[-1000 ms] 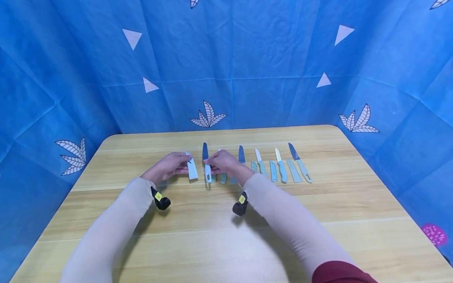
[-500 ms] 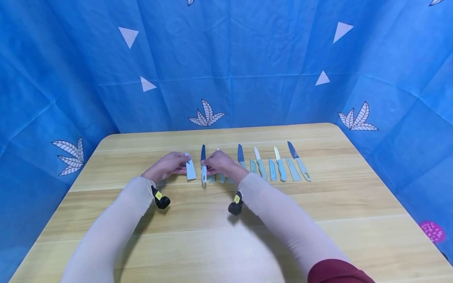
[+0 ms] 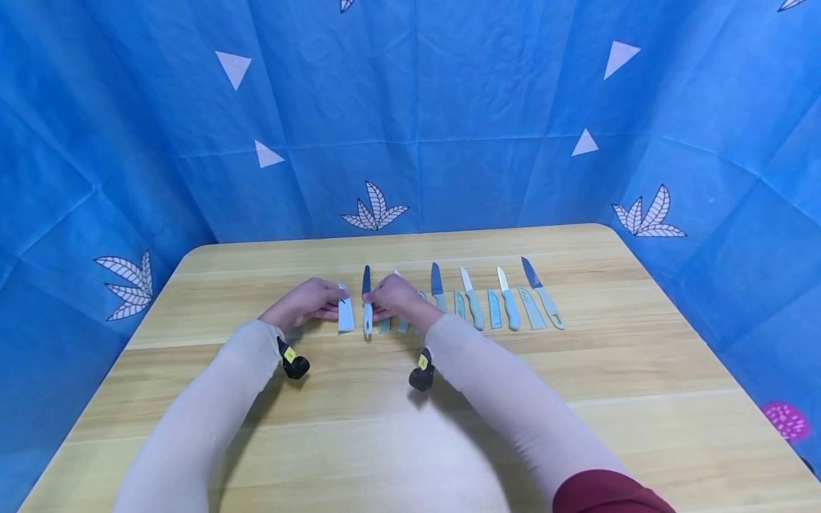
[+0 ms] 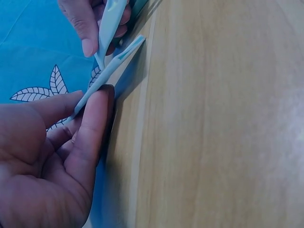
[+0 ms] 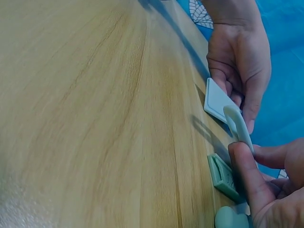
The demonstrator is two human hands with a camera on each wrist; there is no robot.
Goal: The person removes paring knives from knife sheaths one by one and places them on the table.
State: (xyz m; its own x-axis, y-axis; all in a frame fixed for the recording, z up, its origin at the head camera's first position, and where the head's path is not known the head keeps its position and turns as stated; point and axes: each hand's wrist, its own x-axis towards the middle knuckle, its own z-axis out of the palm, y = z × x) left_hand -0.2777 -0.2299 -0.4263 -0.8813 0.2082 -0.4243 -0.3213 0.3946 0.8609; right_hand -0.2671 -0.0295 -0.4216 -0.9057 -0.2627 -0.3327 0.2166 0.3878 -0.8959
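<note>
In the head view my left hand (image 3: pixel 312 298) pinches a pale blue knife sheath (image 3: pixel 346 317) between thumb and fingers. Just right of it, my right hand (image 3: pixel 396 296) grips a dark-bladed knife (image 3: pixel 368 320) by its pale blue handle, blade pointing away from me. A narrow gap separates sheath and knife in that view. The left wrist view has the sheath (image 4: pixel 107 73) nearly edge-on, tilted above the table. Seen from the right wrist, the looped handle end (image 5: pixel 239 126) sticks out past my thumb and overlaps the sheath (image 5: pixel 216 102).
Right of my hands lies a row of knives, among them a dark-bladed one (image 3: pixel 437 281), two light-bladed ones (image 3: pixel 473 303) and a slanted dark one (image 3: pixel 541 292). Sheaths (image 3: pixel 494 308) lie between them. A green sheath (image 5: pixel 222 178) lies beneath my right hand. Blue cloth (image 3: pixel 417 178) surrounds the table.
My right hand has shifted slightly left with the knife, which has turned more edge-on and straighter. The sheath in my left hand has also turned a little more upright.
</note>
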